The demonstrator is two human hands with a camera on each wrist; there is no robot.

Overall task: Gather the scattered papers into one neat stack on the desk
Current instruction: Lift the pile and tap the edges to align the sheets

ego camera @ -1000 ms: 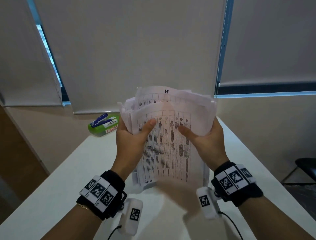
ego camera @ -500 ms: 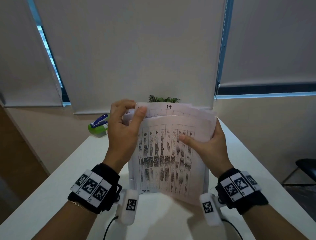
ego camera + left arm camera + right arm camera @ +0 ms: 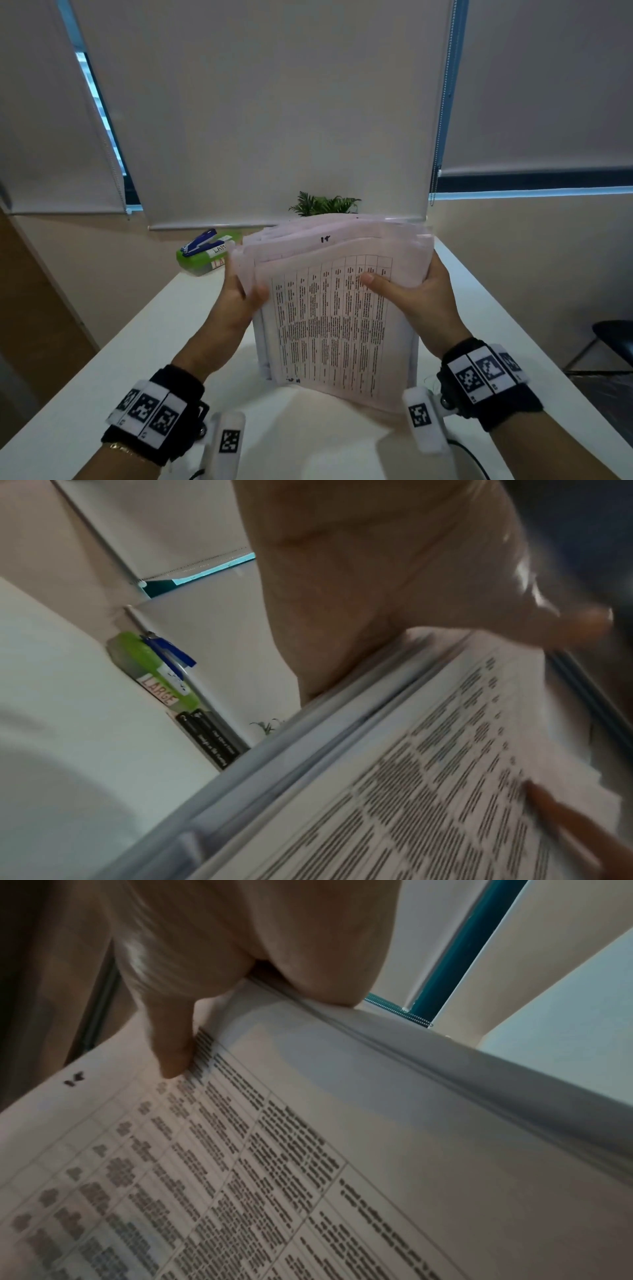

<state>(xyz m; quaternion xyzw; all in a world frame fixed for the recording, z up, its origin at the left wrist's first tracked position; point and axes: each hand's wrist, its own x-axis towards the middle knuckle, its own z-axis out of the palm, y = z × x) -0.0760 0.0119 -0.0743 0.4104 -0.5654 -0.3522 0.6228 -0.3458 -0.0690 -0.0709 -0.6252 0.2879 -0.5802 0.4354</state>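
A thick bundle of printed papers (image 3: pixel 329 308) stands on its lower edge on the white desk (image 3: pixel 137 342), leaning toward me, its top sheets curling back. The front sheet carries a table of text. My left hand (image 3: pixel 239 301) grips the bundle's left edge, thumb on the front sheet (image 3: pixel 428 791). On the right edge my right hand (image 3: pixel 407 298) holds it, thumb pressed on the printed table (image 3: pixel 240 1150), fingers hidden behind. The sheet edges are uneven at the top and left.
A green box with a blue stapler (image 3: pixel 202 255) on it sits at the desk's far left edge, beside dark books (image 3: pixel 209 739). A small plant (image 3: pixel 323 204) stands behind the papers. Window blinds hang beyond; a dark chair (image 3: pixel 613 335) is at the right.
My left hand came down from the bundle's top left corner to grip its left edge. The bundle has tipped further toward me, uncovering the plant behind.
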